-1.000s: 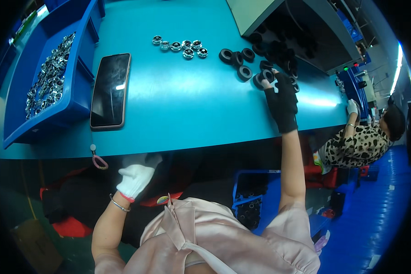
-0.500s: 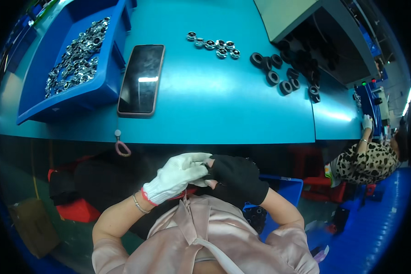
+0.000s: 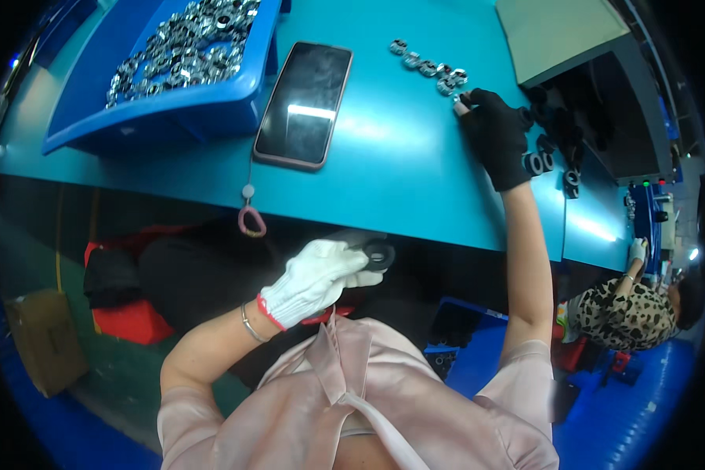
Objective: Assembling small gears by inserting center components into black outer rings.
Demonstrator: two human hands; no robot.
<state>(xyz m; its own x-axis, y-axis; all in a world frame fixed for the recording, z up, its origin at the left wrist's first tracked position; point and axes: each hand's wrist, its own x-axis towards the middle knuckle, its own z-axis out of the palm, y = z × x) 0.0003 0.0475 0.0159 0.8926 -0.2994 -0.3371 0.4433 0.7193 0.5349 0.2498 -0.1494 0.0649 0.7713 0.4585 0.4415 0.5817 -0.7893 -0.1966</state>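
My left hand [image 3: 315, 278], in a white knit glove with a red cuff, is closed on a black ring [image 3: 380, 254] in front of the table edge. The ring's round opening shows beyond the fingertips. My right hand [image 3: 493, 137], in a black fingerless glove, reaches over the table. Its thumb and fingers pinch at a small shiny chrome part [image 3: 457, 99], mostly hidden by the fingers. Just beyond them lies a short row of chrome round parts [image 3: 428, 68]. Several black rings [image 3: 536, 163] lie beside the right wrist, partly covered by the glove.
A blue bin [image 3: 164, 117] full of chrome parts stands at the left, next to a phone [image 3: 305, 106] with a pink strap ring [image 3: 251, 222] over the edge. A grey-cream box-like housing [image 3: 564, 39] stands at the right. Farther right, another person [image 3: 627, 313] works at the table.
My right hand has left the left hand and stretched forward to the chrome parts. The black ring now shows in my left hand. The whole view has shifted.
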